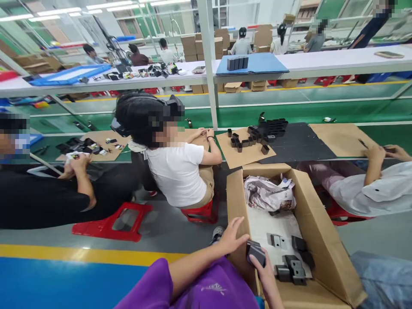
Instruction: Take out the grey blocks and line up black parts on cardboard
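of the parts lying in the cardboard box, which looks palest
The light grey part, below the crumpled wrapping in the picture and left of a black part; the others lying in the cardboard box look clearly darker.

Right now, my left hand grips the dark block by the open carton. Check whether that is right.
Wrong hand: the head view shows your right hand gripping the dark block by the open carton. The left hand is open beside it.
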### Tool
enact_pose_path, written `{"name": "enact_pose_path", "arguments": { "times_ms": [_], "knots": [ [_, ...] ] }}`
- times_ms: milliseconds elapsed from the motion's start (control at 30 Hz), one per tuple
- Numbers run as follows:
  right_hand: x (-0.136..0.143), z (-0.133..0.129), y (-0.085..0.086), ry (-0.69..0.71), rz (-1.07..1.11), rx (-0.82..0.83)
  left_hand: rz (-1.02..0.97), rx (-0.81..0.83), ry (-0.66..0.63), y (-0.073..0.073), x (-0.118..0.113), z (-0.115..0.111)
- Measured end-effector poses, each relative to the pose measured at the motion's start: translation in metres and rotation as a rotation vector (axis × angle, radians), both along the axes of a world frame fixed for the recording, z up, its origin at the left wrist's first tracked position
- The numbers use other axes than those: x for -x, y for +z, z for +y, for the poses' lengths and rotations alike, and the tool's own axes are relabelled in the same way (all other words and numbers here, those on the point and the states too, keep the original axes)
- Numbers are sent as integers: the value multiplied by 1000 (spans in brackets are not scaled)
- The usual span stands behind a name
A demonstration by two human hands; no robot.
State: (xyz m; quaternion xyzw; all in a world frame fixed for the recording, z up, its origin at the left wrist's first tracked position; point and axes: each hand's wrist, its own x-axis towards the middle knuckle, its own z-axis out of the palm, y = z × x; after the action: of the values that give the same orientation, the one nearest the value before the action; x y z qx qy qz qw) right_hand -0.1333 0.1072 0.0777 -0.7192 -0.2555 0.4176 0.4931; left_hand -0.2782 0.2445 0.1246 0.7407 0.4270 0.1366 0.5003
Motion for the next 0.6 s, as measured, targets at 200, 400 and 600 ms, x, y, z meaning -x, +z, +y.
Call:
{"name": "enact_pose_path", "arguments": {
  "times_ms": [200, 400, 600],
  "knots": [
    [27, 9, -14, 326, -340, -28, 91, 89, -49, -28, -17, 53],
    [33, 14, -34, 515, -424, 161, 110, 319, -133, -68, -41, 102],
    [35, 16, -24, 414, -353, 177, 61, 474, -239, -80, -15, 128]
  ]
}}
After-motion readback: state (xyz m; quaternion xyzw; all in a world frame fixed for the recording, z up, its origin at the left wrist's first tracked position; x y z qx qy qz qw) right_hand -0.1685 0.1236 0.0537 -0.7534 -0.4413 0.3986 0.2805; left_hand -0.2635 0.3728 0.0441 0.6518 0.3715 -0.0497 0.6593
